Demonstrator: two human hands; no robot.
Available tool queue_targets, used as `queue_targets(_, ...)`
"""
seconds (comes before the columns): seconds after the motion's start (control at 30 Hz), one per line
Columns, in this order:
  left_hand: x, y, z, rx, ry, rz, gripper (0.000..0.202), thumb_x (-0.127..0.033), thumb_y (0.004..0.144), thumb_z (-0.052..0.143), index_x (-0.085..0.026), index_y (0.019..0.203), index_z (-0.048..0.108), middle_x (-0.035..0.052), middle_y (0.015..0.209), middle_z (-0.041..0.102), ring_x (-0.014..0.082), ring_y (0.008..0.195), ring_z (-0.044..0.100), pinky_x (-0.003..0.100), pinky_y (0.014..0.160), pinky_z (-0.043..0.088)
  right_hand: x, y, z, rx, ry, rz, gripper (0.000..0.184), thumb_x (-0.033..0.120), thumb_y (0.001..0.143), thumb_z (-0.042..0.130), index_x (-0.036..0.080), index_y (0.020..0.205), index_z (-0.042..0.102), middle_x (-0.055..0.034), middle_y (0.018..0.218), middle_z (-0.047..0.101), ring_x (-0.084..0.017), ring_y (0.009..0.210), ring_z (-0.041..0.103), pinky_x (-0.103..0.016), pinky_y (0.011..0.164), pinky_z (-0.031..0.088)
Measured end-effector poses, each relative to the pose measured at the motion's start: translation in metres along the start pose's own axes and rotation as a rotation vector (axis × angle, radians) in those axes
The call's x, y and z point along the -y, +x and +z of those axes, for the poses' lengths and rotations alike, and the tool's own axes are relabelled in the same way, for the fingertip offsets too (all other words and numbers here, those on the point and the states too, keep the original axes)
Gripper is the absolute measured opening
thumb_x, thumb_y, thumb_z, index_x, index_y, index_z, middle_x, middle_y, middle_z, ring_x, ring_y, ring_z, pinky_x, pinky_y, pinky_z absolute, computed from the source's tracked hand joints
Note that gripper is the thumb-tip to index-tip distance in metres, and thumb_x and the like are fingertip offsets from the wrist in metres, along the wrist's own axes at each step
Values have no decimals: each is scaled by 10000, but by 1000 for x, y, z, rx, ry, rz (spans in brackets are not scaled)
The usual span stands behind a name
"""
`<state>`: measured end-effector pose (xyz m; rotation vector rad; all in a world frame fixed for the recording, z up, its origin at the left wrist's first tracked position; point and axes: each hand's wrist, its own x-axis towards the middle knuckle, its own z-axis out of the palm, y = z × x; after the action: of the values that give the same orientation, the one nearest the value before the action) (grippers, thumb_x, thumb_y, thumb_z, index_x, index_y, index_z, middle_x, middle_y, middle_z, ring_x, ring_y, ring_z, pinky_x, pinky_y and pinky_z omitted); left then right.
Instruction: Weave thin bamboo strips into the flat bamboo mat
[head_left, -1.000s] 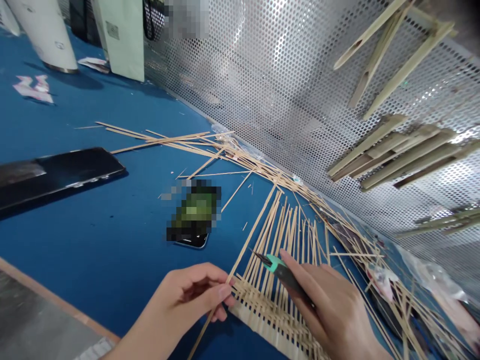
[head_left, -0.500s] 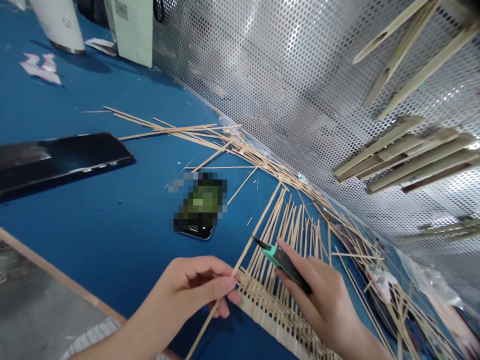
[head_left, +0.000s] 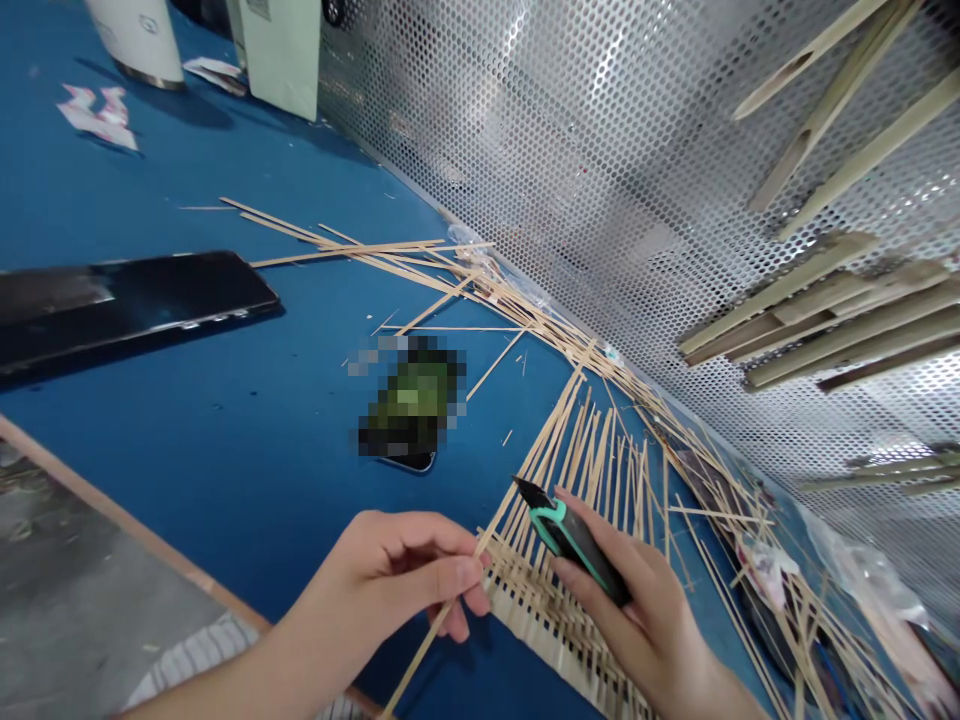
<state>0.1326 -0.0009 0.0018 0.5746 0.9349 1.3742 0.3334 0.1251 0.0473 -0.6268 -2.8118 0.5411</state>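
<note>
Bamboo strip point(head_left: 420, 655) is pinched tight by the left hand point(head_left: 382, 585) over the blue bench point(head_left: 225, 480), and it's run right into the edge of a woven bamboo mat point(head_left: 555, 610). Green-and-black cutter point(head_left: 574, 545) is gripped firmly in the right hand point(head_left: 637, 620), just above the mat.

Thin bamboo strip point(head_left: 431, 645) pinched in left hand point(head_left: 382, 580), slanting along edge of woven bamboo mat point(head_left: 547, 610). Mat flat under right hand point(head_left: 630, 600), loose strip ends fanning beyond grip. Teal-and-black tool point(head_left: 574, 545) gripped in right hand, black tip pointing toward left hand.
</note>
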Motion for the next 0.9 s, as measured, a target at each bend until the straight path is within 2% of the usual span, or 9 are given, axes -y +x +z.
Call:
queue_targets(0.13,-1,3,-2,6,-17,-3,103,-240,779,651,-167,731,705,-23,627,690,64,502,602,138,511,470,3,3,-2,25,75,61,511,236,900,508,327,1377,350,2,834,667,-125,684,626,-198,603,483)
queue_targets(0.27,-2,4,-4,24,-16,0,118,-251,782,651,-162,727,706,-20,630,689,64,505,597,138,516,470,3,3,-2,12,133,167,475,277,908,500,326,1365,382,32,733,635,-84,485,545,-161,426,420)
queue_targets(0.3,-2,3,-4,18,-9,1,125,-254,781,652,-159,718,703,-20,626,687,63,504,594,137,518,469,2,1,-2,8,121,172,474,286,908,501,328,1365,384,32,735,637,-86,492,556,-161,430,429)
queue_targets(0.4,-2,1,-3,11,6,4,129,-254,781,652,-157,712,702,-19,627,687,63,502,594,140,523,469,-4,-6,0,14,20,152,478,334,887,537,338,1349,414,-14,971,678,-149,782,663,-210,630,528)
queue_targets(0.47,-1,1,-3,13,-1,6,119,-254,774,655,-161,719,703,-18,626,686,71,502,598,148,517,471,-6,-9,0,10,-35,127,487,355,872,559,334,1341,429,-33,1120,654,-190,961,647,-252,747,536)
queue_targets(0.5,0,1,-4,13,-3,5,113,-252,769,657,-162,719,703,-18,621,684,75,499,598,152,512,472,-6,-10,0,5,-38,106,492,351,872,559,330,1345,423,-34,1134,651,-189,969,645,-250,751,535)
queue_targets(0.63,1,3,-4,9,-14,6,111,-249,764,661,-164,709,706,-17,605,681,77,486,592,156,501,470,-3,-4,-1,-29,-13,22,479,299,891,535,316,1351,405,-20,1022,684,-145,814,660,-218,662,523)
queue_targets(0.77,-3,2,-3,-19,-77,2,99,-250,753,680,-168,712,719,-17,592,683,68,478,586,138,494,465,-1,-1,-2,-112,-30,-17,495,224,899,507,256,1377,379,9,733,644,-118,567,581,-224,508,451)
queue_targets(0.9,-7,2,-1,-41,-78,16,103,-243,746,691,-161,691,721,-15,574,680,59,461,579,120,477,452,0,-1,-1,-46,-103,-196,529,172,891,488,169,1401,346,-32,767,643,-151,633,582,-275,554,445)
